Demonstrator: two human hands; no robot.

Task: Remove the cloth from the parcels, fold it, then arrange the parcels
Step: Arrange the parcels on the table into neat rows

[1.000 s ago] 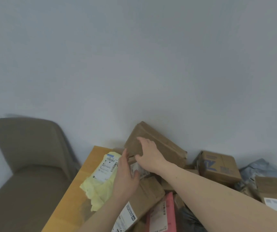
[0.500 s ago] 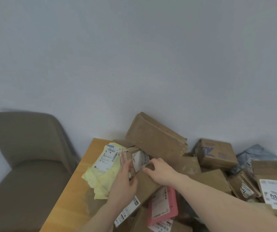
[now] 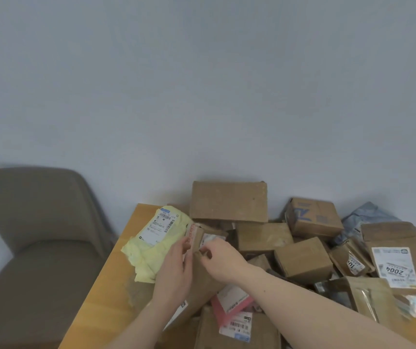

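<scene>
A pale grey wall (image 3: 201,84) fills the upper part of the view. At the left stands a taupe padded chair (image 3: 38,248), just beside the left edge of the wooden counter (image 3: 116,278), whose far edge meets the wall. A heap of parcels covers the counter from its far left corner across to the right. The biggest piece, a large brown box (image 3: 228,201), stands against the wall at the far edge. To its right sits a carton with blue print (image 3: 313,217), and behind that a grey poly bag (image 3: 368,217). Toward the right edge lies a flat kraft mailer with a white label reading 2004 (image 3: 394,267). In the middle of the heap are two plain cardboard boxes (image 3: 302,258). Near the far left corner a yellow poly mailer (image 3: 151,243) lies crumpled, with a barcode label on top. At the near edge a pink mailer (image 3: 232,306) is tilted among brown envelopes. Both hands meet on a small brown box (image 3: 206,238) just right of the yellow mailer: the left hand (image 3: 175,270) has its grip against the box's red-marked left side, and the right hand (image 3: 223,258) has its grip pinching the box's near edge. No cloth can be made out among the parcels.
</scene>
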